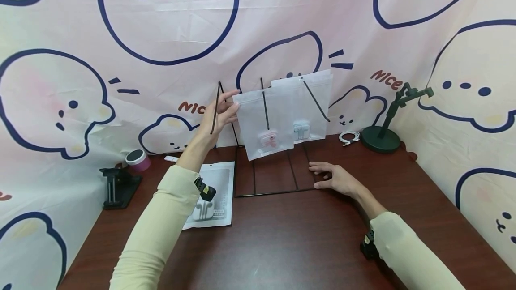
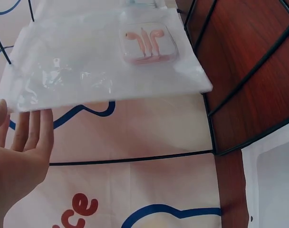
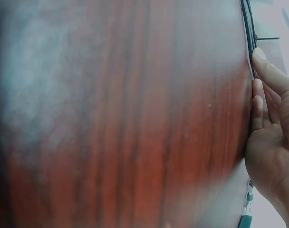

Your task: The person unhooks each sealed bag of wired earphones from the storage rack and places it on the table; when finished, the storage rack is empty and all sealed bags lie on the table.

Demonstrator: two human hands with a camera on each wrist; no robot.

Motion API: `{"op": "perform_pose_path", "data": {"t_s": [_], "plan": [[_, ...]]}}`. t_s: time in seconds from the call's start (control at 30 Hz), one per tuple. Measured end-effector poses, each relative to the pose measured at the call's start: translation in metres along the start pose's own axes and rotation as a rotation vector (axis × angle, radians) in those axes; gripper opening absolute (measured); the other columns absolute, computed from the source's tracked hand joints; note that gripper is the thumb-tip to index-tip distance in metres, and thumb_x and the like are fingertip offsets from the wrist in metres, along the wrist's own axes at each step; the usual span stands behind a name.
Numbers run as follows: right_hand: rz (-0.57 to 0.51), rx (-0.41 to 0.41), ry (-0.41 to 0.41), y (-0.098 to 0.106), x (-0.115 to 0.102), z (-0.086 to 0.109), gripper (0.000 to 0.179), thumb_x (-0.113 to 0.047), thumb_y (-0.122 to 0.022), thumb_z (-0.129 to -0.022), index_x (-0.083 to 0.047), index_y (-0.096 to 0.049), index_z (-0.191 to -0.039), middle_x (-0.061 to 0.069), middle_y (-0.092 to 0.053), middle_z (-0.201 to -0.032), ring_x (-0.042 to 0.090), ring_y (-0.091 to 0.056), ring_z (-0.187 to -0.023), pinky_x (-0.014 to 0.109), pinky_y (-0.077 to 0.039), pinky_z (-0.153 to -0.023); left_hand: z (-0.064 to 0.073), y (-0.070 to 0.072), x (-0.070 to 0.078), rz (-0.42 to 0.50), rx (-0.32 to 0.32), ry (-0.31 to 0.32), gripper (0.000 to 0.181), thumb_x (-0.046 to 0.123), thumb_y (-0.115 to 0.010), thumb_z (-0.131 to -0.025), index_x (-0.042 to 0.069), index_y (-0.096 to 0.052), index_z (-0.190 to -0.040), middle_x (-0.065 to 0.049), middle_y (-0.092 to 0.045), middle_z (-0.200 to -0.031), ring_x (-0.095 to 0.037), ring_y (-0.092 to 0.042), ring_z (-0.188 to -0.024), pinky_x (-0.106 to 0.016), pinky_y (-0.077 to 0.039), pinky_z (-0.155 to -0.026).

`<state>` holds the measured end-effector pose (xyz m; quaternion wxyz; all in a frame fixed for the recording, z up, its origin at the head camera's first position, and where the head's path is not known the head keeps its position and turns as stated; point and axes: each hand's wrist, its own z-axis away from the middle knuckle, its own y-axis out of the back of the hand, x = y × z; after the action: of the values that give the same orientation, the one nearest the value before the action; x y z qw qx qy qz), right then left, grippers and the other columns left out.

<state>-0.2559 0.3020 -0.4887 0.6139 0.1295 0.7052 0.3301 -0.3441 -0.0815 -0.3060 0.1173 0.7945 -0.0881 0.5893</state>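
A translucent zip pouch (image 1: 258, 115) with pink earphones in a clear case (image 2: 149, 42) hangs on a prong of a black wire rack (image 1: 266, 194). My left hand (image 1: 221, 113) holds its left edge, thumb in front and fingers partly behind it. Just right of it hangs another translucent pouch (image 1: 316, 97) holding a white case, its lower left covered by the first pouch. My right hand (image 1: 338, 180) rests at the rack's front right corner. Its thumb touches the wire while the fingers lie relaxed at the side; fingertip contact is partly hidden.
A white earphone package (image 1: 219, 178) lies left of the rack, under the left forearm. Bare prongs (image 1: 215, 106) jut out at the left. Behind stand a green stand (image 1: 380, 140), a coiled white cable (image 1: 349, 137), a pink-purple jar (image 1: 138, 160) and a black stand (image 1: 117, 187).
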Motion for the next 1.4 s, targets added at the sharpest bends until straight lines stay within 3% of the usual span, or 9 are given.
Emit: {"op": "perform_pose_path", "data": {"t_s": [0.2, 0.53, 0.83, 1.17, 1.4], "plan": [[-0.009, -0.003, 0.002, -0.001, 0.001, -0.001, 0.058, -0.022, -0.083, -0.09, -0.01, -0.064, -0.143, 0.006, -0.053, -0.155, 0.025, -0.057, -0.128, 0.031, -0.047, -0.096, 0.006, -0.002, 0.002, -0.025, 0.025, 0.019, 0.038, 0.021, -0.067, -0.103, 0.004, -0.063, -0.136, -0.012, -0.068, -0.125, -0.019, -0.069, -0.102, -0.049, -0.053, -0.101], [-0.002, 0.007, -0.005, -0.001, -0.001, -0.001, 0.057, -0.021, -0.083, -0.09, -0.01, -0.064, -0.143, 0.006, -0.054, -0.154, 0.025, -0.058, -0.126, 0.033, -0.05, -0.097, 0.027, -0.006, -0.002, 0.025, 0.042, 0.005, 0.04, 0.024, -0.072, -0.1, 0.002, -0.067, -0.133, -0.007, -0.073, -0.111, -0.021, -0.072, -0.09, -0.034, -0.062, -0.079], [0.01, 0.004, 0.003, -0.001, -0.001, 0.001, 0.058, -0.021, -0.082, -0.091, -0.01, -0.063, -0.144, 0.007, -0.053, -0.155, 0.027, -0.058, -0.127, 0.036, -0.049, -0.098, 0.047, -0.009, -0.001, 0.053, 0.045, -0.01, 0.038, 0.022, -0.073, -0.098, -0.001, -0.069, -0.127, -0.002, -0.075, -0.103, -0.018, -0.073, -0.087, -0.036, -0.062, -0.077], [0.005, 0.005, 0.006, -0.002, 0.0, 0.0, 0.057, -0.021, -0.081, -0.092, -0.009, -0.063, -0.144, 0.008, -0.054, -0.154, 0.028, -0.057, -0.128, 0.045, -0.046, -0.101, 0.07, -0.011, 0.0, 0.135, 0.051, 0.016, 0.028, 0.014, -0.072, -0.098, -0.001, -0.072, -0.123, -0.003, -0.076, -0.101, -0.019, -0.075, -0.081, -0.036, -0.063, -0.076], [0.003, 0.011, 0.02, -0.003, 0.001, 0.002, 0.057, -0.021, -0.082, -0.091, -0.008, -0.062, -0.144, 0.008, -0.054, -0.154, 0.028, -0.058, -0.129, 0.036, -0.048, -0.099, 0.086, -0.013, 0.002, 0.136, 0.03, 0.022, 0.026, 0.012, -0.071, -0.099, 0.0, -0.072, -0.122, -0.003, -0.077, -0.102, -0.02, -0.075, -0.085, -0.035, -0.063, -0.075]]}}
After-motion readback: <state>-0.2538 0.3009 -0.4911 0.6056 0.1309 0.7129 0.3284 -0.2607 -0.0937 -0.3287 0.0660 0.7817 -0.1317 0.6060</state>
